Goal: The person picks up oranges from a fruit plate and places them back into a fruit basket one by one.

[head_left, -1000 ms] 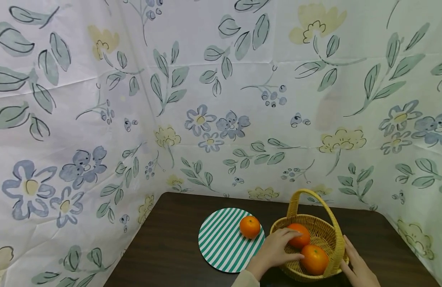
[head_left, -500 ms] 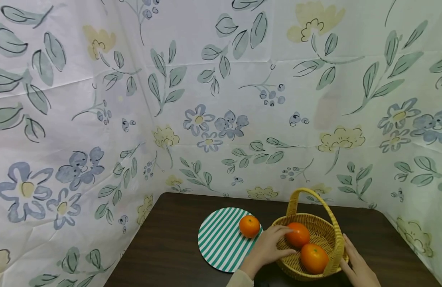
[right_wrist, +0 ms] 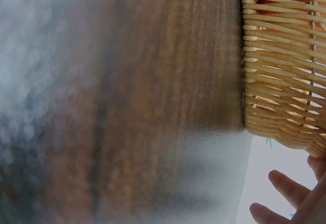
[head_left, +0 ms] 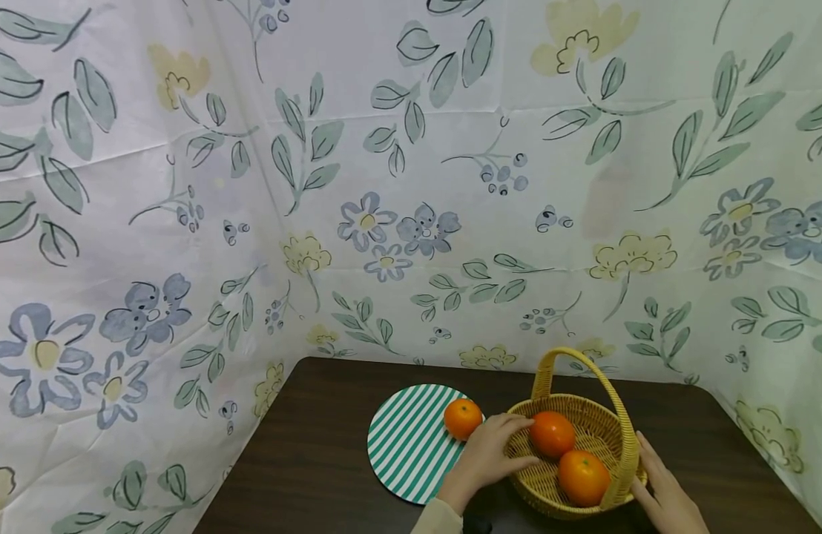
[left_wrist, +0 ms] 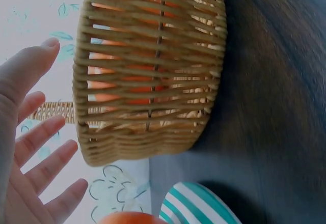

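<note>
A yellow wicker basket with a tall arched handle holds a reddish-orange fruit and an orange. Over its left rim is my left hand, fingers and thumb spread with nothing between them; the left wrist view has them apart from the woven side. My right hand lies along the basket's right side by the handle's foot, fingers extended. In the right wrist view the fingers are straight just beyond the basket wall; whether they touch it is unclear. Another orange sits on a round green-and-white striped plate.
The dark wooden table carries the plate left of the basket. A floral cloth hangs behind the table and along its left and right sides. Part of a small black object shows by the left wrist.
My left hand has drawn back leftward from above the two fruits to the basket's left rim. Both fruits stay in the basket. The right hand has barely moved.
</note>
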### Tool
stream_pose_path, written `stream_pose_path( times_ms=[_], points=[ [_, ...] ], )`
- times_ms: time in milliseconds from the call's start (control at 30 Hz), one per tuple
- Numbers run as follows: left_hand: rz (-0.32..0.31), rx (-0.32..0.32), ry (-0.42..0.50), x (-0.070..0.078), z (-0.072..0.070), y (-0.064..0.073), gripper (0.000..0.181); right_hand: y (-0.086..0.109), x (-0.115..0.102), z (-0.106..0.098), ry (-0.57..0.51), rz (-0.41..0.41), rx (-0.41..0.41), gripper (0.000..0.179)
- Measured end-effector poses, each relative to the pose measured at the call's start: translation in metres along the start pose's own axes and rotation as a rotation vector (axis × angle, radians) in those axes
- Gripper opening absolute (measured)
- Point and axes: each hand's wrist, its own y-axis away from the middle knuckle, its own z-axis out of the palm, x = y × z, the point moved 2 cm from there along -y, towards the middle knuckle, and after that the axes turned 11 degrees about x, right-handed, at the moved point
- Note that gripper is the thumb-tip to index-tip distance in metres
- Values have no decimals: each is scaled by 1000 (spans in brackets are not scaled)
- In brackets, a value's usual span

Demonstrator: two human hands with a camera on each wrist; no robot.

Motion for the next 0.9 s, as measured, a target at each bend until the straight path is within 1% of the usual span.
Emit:
stream_pose_path(
  times_ms=[133, 233, 300, 400, 600, 700, 900],
  points=[
    [-6, 15, 7, -3, -5, 1, 54, -1, 1, 1, -11, -12, 13, 69],
    [-21, 0, 11, -5, -8, 1, 54, -1, 2, 3, -15, -20, 22, 68],
    [-33, -8, 24, -9, -8, 2, 54, 0, 2, 3, -11, -22, 24, 68],
    [-41, -5, 49, -13, -8, 2, 54, 0, 3, 3, -2, -20, 28, 68],
    [-80, 14, 75, -18, -15, 2, 54, 2, 4, 2, 8, -27, 37, 67],
    [-95, 25, 79, -23, -16, 3, 54, 2, 5, 2, 6, -24, 34, 67],
    [-119, 61, 57, -34, -20, 4, 55, 1, 4, 2, -9, -26, 27, 67]
  ],
)
